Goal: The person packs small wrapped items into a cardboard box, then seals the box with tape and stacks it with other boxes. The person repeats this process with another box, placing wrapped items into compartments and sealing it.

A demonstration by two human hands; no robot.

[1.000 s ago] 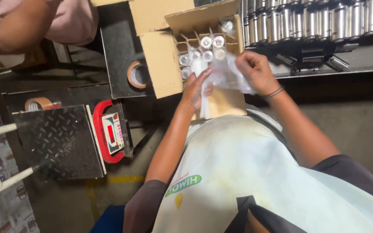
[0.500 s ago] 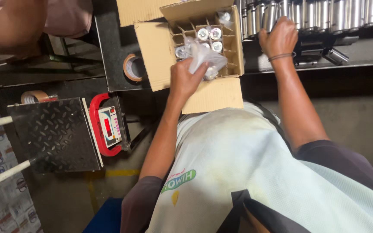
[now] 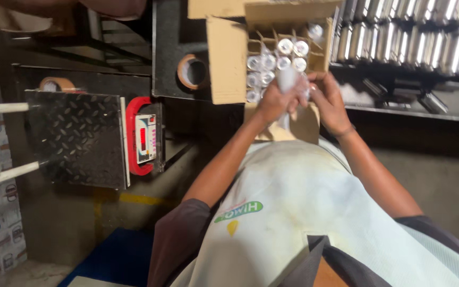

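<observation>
An open cardboard box (image 3: 228, 58) with card dividers holds several shiny metal cylinders wrapped in clear plastic. Just in front of it, my left hand (image 3: 273, 102) and my right hand (image 3: 329, 102) meet around a clear plastic bag (image 3: 288, 79) that seems to have a metal cylinder inside. Both hands grip the bag close to the box's near edge. My arms reach out over a pale apron (image 3: 293, 212).
Rows of bare metal cylinders (image 3: 410, 40) fill a shelf at the upper right. A platform scale (image 3: 75, 138) with a red-framed display (image 3: 144, 137) sits at the left. Two tape rolls (image 3: 192, 72) (image 3: 57, 84) lie near it. Another person's arm (image 3: 96, 5) is at the top left.
My right hand went to the shelf of cylinders and has come back to join my left hand on the plastic bag.
</observation>
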